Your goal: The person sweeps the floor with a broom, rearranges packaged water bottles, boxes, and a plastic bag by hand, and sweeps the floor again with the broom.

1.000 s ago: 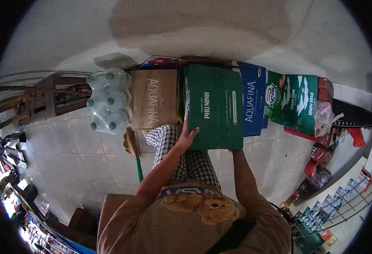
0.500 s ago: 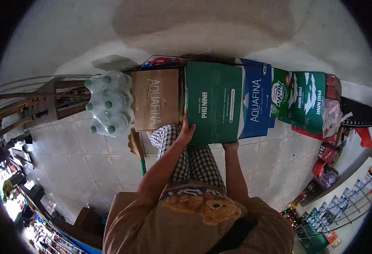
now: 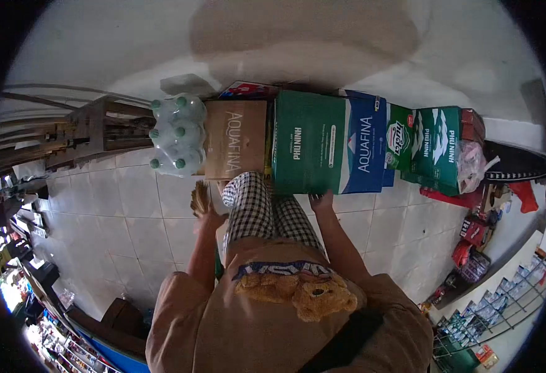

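A green Phu Ninh carton (image 3: 310,149) stands in front of me, beside a blue Aquafina carton (image 3: 365,149). My right hand (image 3: 321,202) is at the green carton's lower edge, fingers spread; whether they touch it is hard to see. My left hand (image 3: 209,220) is out to the left, away from the cartons, slightly blurred, with the thumb apart from the fingers. It overlaps the bristles of a broom (image 3: 200,198), and contact cannot be made out. Left of the green carton is a brown Aquafina carton (image 3: 236,140).
A wrapped pack of bottles with green caps (image 3: 178,133) is at the left end of the row. Farther right are a green Huda carton (image 3: 398,138), another Phu Ninh carton (image 3: 436,146) and a plastic bag (image 3: 470,165). A wall (image 3: 310,43) runs behind them.
My left hand has let go of the green carton's left side and moved left and down towards the broom. My right hand has stayed near the carton's lower edge. The view has shifted slightly.
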`<state>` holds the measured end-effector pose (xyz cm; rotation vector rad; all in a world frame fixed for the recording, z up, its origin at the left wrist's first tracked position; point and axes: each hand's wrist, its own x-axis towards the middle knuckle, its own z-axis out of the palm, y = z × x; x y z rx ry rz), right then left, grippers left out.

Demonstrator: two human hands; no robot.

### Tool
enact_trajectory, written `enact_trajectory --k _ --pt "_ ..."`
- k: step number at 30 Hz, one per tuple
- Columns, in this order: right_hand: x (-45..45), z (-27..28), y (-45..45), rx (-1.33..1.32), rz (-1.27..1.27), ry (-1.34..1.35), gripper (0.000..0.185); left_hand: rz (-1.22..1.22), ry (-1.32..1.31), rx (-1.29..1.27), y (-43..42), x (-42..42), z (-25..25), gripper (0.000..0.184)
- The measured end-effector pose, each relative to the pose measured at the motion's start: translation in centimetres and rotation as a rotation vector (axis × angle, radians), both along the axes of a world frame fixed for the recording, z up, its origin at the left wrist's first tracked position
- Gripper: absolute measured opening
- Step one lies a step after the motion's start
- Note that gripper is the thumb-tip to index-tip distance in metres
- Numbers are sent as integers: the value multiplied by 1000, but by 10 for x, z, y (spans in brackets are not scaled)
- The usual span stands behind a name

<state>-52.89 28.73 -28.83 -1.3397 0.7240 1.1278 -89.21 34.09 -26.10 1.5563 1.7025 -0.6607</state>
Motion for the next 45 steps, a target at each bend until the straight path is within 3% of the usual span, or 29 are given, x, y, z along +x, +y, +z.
enact_trajectory --k 1,2,3,4,5,8,10,14,16,17,19,21,23,25,26,29,31,33,35,37,38,40,41,43,44,45 --pt "0 -15 -11 130 282 -168 56 167 -189 -268 -20 -24 -4 62" --pt "-2 -6 -9 140 286 -168 56 353 -330 -406 -43 -39 -2 58" --pt "-5 5 -5 46 161 -4 49 503 -424 -458 -65 -47 6 54" --pt "-7 12 -2 -49 38 158 41 604 -487 -441 -82 -47 15 50" --pt "-10 19 -1 -40 42 160 41 681 -539 -415 -99 -53 24 46" --pt "-15 10 -13 -39 187 176 43 800 -677 -286 -130 -68 64 35" --pt "-16 -1 -21 191 603 -64 47 833 -783 -180 -145 -83 99 27" --pt "-21 45 -6 171 749 47 52 799 -968 48 -160 -99 155 13" --pt "-19 50 -9 84 1076 -148 52 680 -1014 169 -151 -107 175 10" --pt "-20 47 -14 117 1132 -278 47 422 -880 207 -141 -115 184 9" --pt "-25 33 -14 46 1155 -355 44 410 -634 65 -109 -134 186 8" --pt "-40 30 -17 -51 1180 -421 41 750 -188 -241 -82 -157 141 6" --pt "-67 38 -14 -143 1021 -369 36 1013 -444 -303 -69 -201 99 15" --pt "-105 41 -14 -141 1040 -422 33 1198 -393 -547 -48 -212 109 14" --pt "-130 44 -14 -87 1002 -465 32 1164 -470 -502 -47 -215 122 15" --pt "-216 58 -21 10 1148 -203 29 1148 -524 -602 -62 -264 88 12" --pt "-282 75 -29 46 1234 -76 27 1169 -595 -480 -80 -295 96 18" --pt "-349 101 -36 89 1401 24 27 1209 -898 -449 -92 -317 121 20" --pt "-407 118 -48 180 1491 96 27 1225 -832 -448 -100 -345 117 19" --pt "-449 126 -64 332 1620 30 28 1255 -699 -454 -116 -374 107 17" --pt "-461 135 -73 404 1711 -20 30 1385 -722 -399 -119 -386 100 17" --pt "-470 96 -88 749 2003 -271 33 1389 -748 -250 -110 -401 99 17" --pt "-474 8 -109 969 2192 -1063 35 1387 -769 -106 -101 -404 99 17" --pt "-456 87 -98 531 2173 -158 40 1621 -821 -140 -76 -401 98 14" --pt "-447 136 -90 238 2066 120 42 1774 -731 -141 -65 -403 69 13" --pt "-439 130 -95 224 1976 81 43 1670 -726 -122 -59 -407 47 12"
